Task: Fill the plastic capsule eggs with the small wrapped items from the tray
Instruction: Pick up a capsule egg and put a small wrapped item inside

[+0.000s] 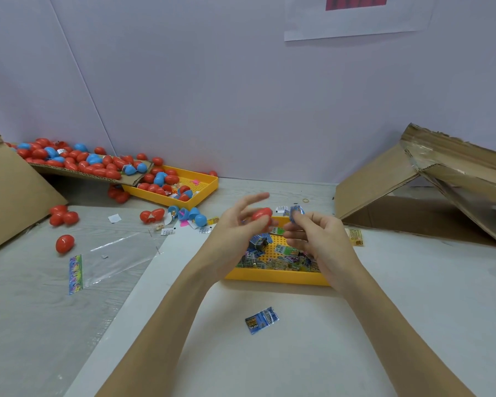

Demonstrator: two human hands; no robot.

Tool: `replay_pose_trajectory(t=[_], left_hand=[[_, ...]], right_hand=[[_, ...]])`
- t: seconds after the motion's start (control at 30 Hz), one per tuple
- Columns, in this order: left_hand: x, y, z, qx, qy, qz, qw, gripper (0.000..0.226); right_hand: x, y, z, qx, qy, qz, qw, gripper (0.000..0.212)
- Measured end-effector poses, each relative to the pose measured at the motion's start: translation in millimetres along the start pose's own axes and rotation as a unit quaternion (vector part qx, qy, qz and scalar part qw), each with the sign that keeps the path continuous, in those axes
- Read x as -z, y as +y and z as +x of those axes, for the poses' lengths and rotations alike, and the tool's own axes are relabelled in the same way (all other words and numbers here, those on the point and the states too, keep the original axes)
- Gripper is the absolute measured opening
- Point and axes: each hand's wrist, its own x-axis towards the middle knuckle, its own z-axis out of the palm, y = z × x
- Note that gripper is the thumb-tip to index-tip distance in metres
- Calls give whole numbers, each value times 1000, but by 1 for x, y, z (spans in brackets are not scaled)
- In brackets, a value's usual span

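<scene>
At frame centre we hold a red capsule egg (262,215) in our left hand (235,229), fingers curled around it. Our right hand (320,239) pinches a small blue wrapped item (296,212) beside it, above the yellow tray (275,277) of wrapped items. Upper left, loose eggs (78,159) crowd the desk (413,282).

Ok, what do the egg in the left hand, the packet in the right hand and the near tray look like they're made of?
Red egg, held in the left hand: looks like smooth, glossy hard plastic, going by its sheen. Small blue packet, pinched by the right hand: seems thin printed film or foil wrap, since it crinkles and shines. Near yellow tray: apparently matte moulded plastic, with a studded grid floor.
</scene>
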Motion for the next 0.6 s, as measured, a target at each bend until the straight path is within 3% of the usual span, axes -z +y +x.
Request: replay_pose_trajectory(t=[0.07,0.17,0.23,0.43,0.6], left_hand=[[0,-2,-2,-20,2,43,999,44],[-4,0,-5,-65,18,113,991,29],[-8,0,-5,-61,50,148,986,38],[-8,-7,-4,-67,62,229,969,7],[-6,-6,-3,-16,106,160,981,10]], right_hand=[[-1,1,0,8,5,-33,999,23],[-2,2,-1,32,-16,-83,996,24],[-3,3,-2,43,-34,-107,993,24],[-4,5,-3,79,-62,-196,975,22],[-5,3,-2,98,-60,-172,978,41]])
